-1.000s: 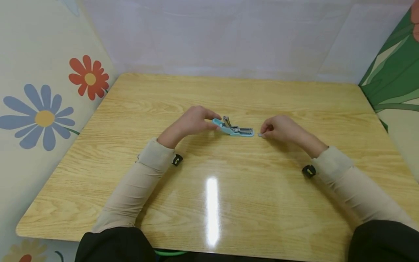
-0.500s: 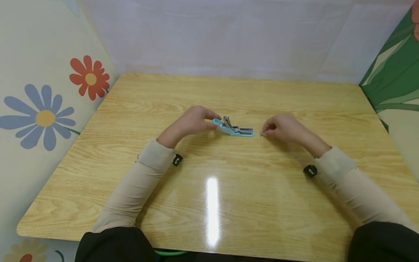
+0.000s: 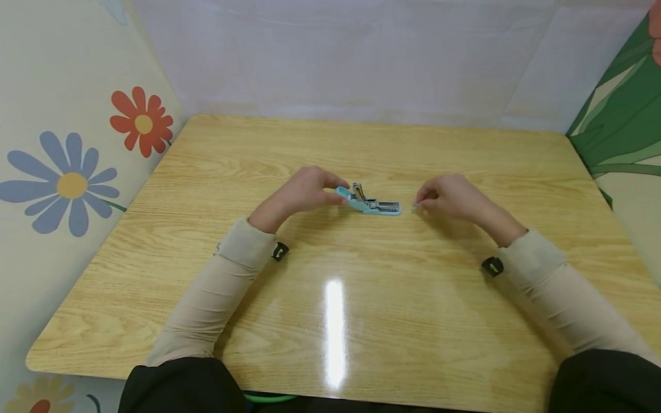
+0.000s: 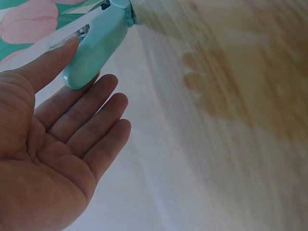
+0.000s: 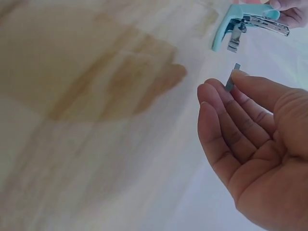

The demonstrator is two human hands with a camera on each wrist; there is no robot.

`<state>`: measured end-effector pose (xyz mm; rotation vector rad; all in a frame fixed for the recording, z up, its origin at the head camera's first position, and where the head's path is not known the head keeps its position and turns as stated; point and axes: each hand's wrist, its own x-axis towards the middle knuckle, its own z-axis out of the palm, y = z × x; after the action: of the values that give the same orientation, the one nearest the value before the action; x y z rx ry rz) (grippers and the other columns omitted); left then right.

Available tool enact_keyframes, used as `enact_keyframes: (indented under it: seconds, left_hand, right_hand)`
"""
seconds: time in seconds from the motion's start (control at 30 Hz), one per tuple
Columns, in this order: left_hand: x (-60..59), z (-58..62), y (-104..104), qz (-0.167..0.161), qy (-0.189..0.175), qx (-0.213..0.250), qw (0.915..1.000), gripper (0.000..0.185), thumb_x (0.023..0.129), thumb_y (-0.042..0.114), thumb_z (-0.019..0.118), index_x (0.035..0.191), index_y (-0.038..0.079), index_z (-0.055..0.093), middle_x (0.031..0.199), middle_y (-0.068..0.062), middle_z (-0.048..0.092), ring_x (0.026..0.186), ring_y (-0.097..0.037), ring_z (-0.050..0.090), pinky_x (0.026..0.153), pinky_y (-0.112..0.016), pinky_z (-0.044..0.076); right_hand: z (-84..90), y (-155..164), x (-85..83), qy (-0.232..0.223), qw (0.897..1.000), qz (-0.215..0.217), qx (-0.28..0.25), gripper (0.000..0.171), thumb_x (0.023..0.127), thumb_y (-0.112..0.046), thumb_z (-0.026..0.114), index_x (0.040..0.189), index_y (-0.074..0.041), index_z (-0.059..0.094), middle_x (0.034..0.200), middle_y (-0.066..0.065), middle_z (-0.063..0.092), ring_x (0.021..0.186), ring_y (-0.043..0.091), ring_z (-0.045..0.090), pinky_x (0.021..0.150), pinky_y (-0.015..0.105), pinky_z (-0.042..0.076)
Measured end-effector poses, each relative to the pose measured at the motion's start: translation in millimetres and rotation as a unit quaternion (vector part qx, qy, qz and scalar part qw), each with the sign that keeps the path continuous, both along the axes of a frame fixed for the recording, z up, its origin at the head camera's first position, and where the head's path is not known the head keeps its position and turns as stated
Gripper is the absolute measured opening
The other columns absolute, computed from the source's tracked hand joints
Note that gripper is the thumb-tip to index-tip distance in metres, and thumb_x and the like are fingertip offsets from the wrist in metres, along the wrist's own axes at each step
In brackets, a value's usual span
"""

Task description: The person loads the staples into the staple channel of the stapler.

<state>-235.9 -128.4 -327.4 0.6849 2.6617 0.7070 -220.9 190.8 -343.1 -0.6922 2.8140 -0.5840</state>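
Note:
A light-blue stapler [image 3: 356, 203] lies opened out wide on the wooden table, its metal parts exposed and one metal piece standing up. My left hand [image 3: 308, 190] pinches its left end between thumb and index finger; in the left wrist view the other fingers of that hand [image 4: 62, 139] stretch out below the stapler [image 4: 98, 48]. A short way to the right of the stapler, my right hand [image 3: 451, 196] pinches a small grey strip of staples [image 5: 233, 77] between thumb and fingertips. The strip stays apart from the stapler and a little above the table.
The wooden table [image 3: 392, 321] reaches to a white-covered wall [image 3: 361, 63] at the back. Painted flowers [image 3: 72, 186] decorate the left wall, and green leaves are painted at the right. A bright light reflection [image 3: 335, 332] shows on the near tabletop.
My right hand has shifted slightly right and up with the staple strip, and the strip has turned more upright. The left hand and stapler have stayed in place.

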Motion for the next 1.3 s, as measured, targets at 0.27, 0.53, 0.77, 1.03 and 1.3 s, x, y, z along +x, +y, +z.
enact_keyframes:
  seconds: [0.27, 0.53, 0.77, 1.03, 1.3]
  left_hand:
    - [2.1, 0.6, -0.3, 0.003, -0.007, 0.003, 1.0000, 0.042, 0.092, 0.040, 0.067, 0.130, 0.020, 0.065, 0.135, -0.001, 0.063, 0.127, -0.022, 0.057, 0.104, -0.044, 0.046]
    - [2.7, 1.9, -0.8, 0.003, -0.006, 0.004, 1.0000, 0.043, 0.092, 0.039, 0.067, 0.130, 0.019, 0.066, 0.134, -0.002, 0.064, 0.126, -0.023, 0.058, 0.104, -0.044, 0.046]
    - [2.5, 2.9, 0.0, 0.006, -0.007, 0.003, 1.0000, 0.043, 0.092, 0.038, 0.067, 0.129, 0.018, 0.066, 0.134, -0.002, 0.064, 0.127, -0.023, 0.057, 0.105, -0.044, 0.046]
    - [1.3, 1.5, -0.2, 0.012, -0.005, 0.005, 0.9999, 0.043, 0.091, 0.039, 0.068, 0.128, 0.017, 0.067, 0.133, -0.003, 0.065, 0.128, -0.023, 0.056, 0.107, -0.043, 0.044]
    - [0.9, 1.4, -0.2, 0.009, -0.003, 0.002, 1.0000, 0.043, 0.092, 0.039, 0.068, 0.128, 0.017, 0.067, 0.133, -0.003, 0.064, 0.129, -0.024, 0.056, 0.107, -0.044, 0.044]
  right_hand:
    - [10.8, 1.2, 1.1, 0.018, 1.000, 0.005, -0.013, 0.014, 0.094, -0.016, 0.065, 0.101, -0.010, 0.075, 0.097, 0.007, 0.076, 0.081, 0.017, 0.068, 0.072, 0.037, 0.054]
    - [20.9, 2.1, 1.0, 0.001, 1.000, -0.013, -0.018, 0.016, 0.096, -0.019, 0.064, 0.104, -0.010, 0.074, 0.098, 0.007, 0.076, 0.082, 0.018, 0.068, 0.069, 0.035, 0.053]
    - [27.6, 3.9, 0.8, 0.009, 1.000, -0.015, -0.017, 0.015, 0.096, -0.019, 0.064, 0.103, -0.011, 0.074, 0.098, 0.007, 0.076, 0.081, 0.020, 0.068, 0.066, 0.033, 0.051]
    - [34.4, 7.1, 0.6, 0.018, 1.000, -0.017, -0.012, 0.018, 0.096, -0.023, 0.064, 0.104, -0.011, 0.075, 0.100, 0.006, 0.076, 0.082, 0.020, 0.068, 0.069, 0.035, 0.051]
    - [43.6, 8.4, 1.2, 0.031, 0.999, -0.014, -0.011, 0.021, 0.097, -0.025, 0.062, 0.106, -0.010, 0.074, 0.103, 0.008, 0.076, 0.086, 0.022, 0.069, 0.073, 0.039, 0.053]
